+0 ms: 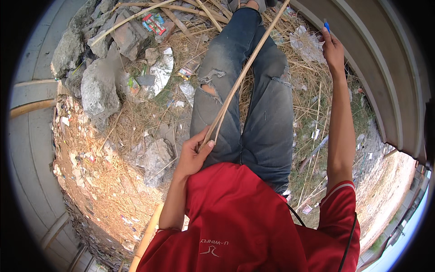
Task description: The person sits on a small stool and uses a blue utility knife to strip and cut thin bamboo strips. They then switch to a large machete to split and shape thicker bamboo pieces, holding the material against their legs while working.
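My left hand (194,155) rests by my lap, its fingers and thumb closed around the near end of a long, thin bamboo strip (244,71). The strip slants up across my jeans to the far edge of the picture, and near my hand it shows as two thin lengths side by side. Out to the right, my right hand (334,51) is raised, closed on a small blue-handled tool (326,26). Its tip is too small to make out, and it is well apart from the strip.
Broken concrete chunks (100,86) lie at the left, with a pale curved shard (161,71) beside them. Bamboo lengths (181,22) lie at the far side. Dry straw and litter cover the ground. A ribbed metal sheet wall (376,59) curves along the right.
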